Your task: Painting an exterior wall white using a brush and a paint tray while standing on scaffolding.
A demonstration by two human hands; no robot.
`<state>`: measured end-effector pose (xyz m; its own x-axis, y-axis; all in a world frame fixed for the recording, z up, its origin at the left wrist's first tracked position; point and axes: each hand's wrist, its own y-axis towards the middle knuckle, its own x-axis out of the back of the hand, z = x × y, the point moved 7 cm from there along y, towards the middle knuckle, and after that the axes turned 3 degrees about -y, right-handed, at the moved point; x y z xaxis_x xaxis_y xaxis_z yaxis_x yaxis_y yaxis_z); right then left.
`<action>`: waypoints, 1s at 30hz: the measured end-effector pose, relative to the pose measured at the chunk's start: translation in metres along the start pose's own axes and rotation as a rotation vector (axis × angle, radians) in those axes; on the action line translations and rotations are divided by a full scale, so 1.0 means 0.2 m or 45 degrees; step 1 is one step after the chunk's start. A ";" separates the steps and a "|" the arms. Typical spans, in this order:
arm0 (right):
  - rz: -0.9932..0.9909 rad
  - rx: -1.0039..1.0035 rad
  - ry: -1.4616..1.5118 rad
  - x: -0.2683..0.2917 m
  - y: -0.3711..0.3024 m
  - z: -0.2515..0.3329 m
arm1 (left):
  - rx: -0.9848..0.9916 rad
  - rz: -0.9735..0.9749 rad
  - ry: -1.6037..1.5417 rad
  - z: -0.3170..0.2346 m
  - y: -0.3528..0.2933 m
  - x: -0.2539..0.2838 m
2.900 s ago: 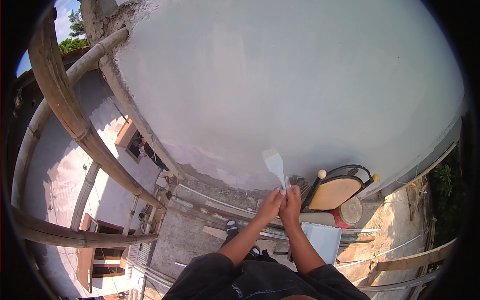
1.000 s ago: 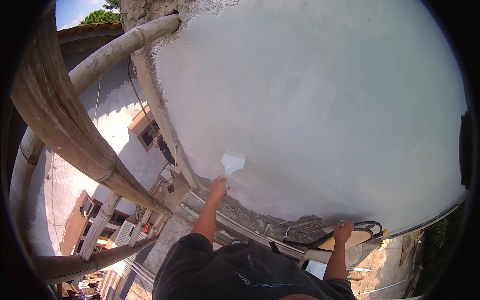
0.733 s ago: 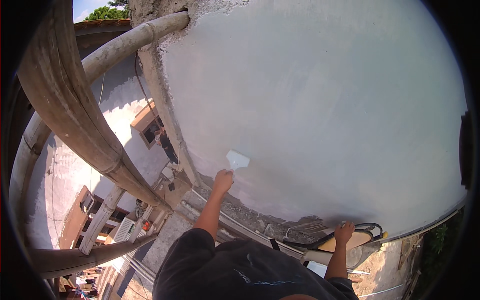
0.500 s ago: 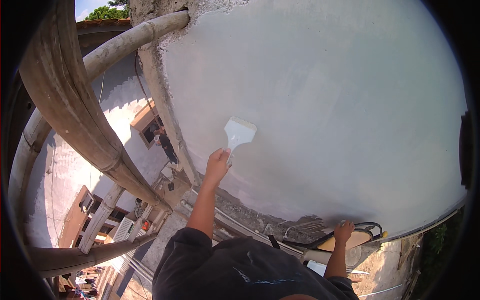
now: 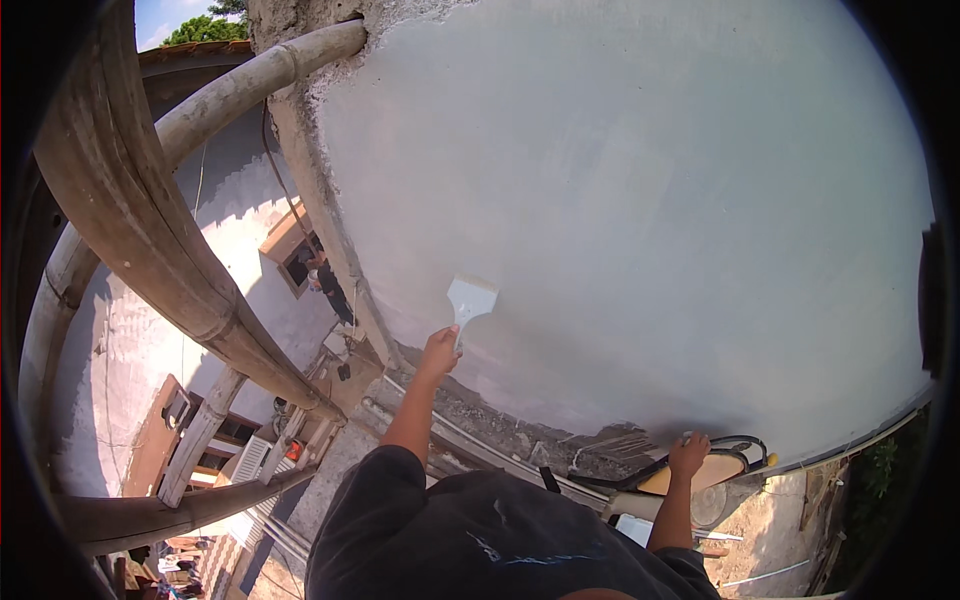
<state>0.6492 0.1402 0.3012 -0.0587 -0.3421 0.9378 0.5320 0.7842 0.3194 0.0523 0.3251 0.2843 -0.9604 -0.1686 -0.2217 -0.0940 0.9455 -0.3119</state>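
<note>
My left hand (image 5: 440, 352) is closed round the handle of a wide, flat white paint brush (image 5: 470, 300). Its fan-shaped head points up the wall and ends in a narrow, pale bristle edge. Behind the brush spreads a big pale grey-white wall (image 5: 640, 220), smooth with faint streaks. Lower right, my right hand (image 5: 688, 456) is held near the wall's bottom, fingers curled; a small pale bit shows at the fingertips, too small to name. Just beside that hand is a yellowish panel with a black curved frame (image 5: 730, 465).
Thick bamboo poles (image 5: 150, 220) cross the left side, one running into the wall's rough edge. Far below stand a house with windows (image 5: 290, 245) and a person in dark clothes (image 5: 333, 290). Pipes (image 5: 480, 450) run along the wall's foot. Dark foliage (image 5: 880, 490) grows at right.
My left hand and the brush have moved down along the wall, the brush also slightly left. My right hand stays in nearly the same place.
</note>
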 end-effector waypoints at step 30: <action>0.016 -0.053 0.008 -0.01 0.00 0.00 | 0.069 -0.198 0.086 0.17 -0.12 -0.07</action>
<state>0.6486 0.1414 0.2998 -0.0463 -0.3359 0.9408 0.5673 0.7663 0.3015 0.0767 0.2962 0.2633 -0.9510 -0.2908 -0.1048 -0.2303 0.8927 -0.3873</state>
